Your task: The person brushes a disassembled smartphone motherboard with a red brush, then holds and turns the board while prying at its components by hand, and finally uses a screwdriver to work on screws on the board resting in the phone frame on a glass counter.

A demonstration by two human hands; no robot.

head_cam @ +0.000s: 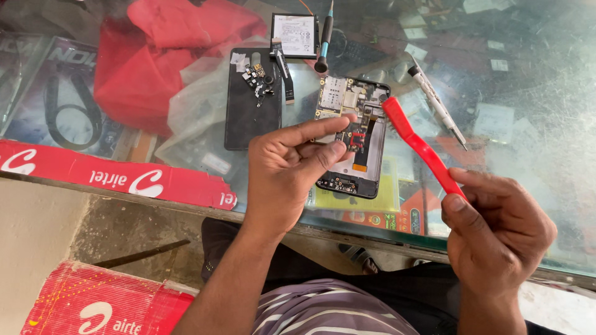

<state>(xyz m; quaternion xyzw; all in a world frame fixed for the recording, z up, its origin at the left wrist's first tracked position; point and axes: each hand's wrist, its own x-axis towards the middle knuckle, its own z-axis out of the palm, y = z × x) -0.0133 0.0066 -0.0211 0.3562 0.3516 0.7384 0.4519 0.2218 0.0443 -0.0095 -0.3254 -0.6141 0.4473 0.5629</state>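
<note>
Opened phone point(351, 133), with its back cover removed and the circuit board showing, lies on the glass surface point(534, 124) in the middle of the scene, and it is the thing both hands work around. Far and left of it, a red cloth point(149, 62) with a clear plastic bag point(198, 105) is spread on the same surface. Just left of the phone lies the dark back cover point(248, 118), and small removed parts point(261, 80) are collected on its far end. The left hand point(285, 174) is at the near left side of the phone; its thumb and forefinger are bent toward each other over the board, almost closed, but I cannot tell if these fingers pinch some small part between them. The right hand point(496, 236) is at the near right, apart from the phone, and its fingers are closed around the near end of a red plastic pry tool point(419, 149), whose far tip comes close to the right top corner of the phone. A flat battery point(293, 35) lies at the far side, a dark screwdriver point(324, 40) is just right of it, and a white pen-like tool point(434, 105) lies to the right of the phone.
</note>
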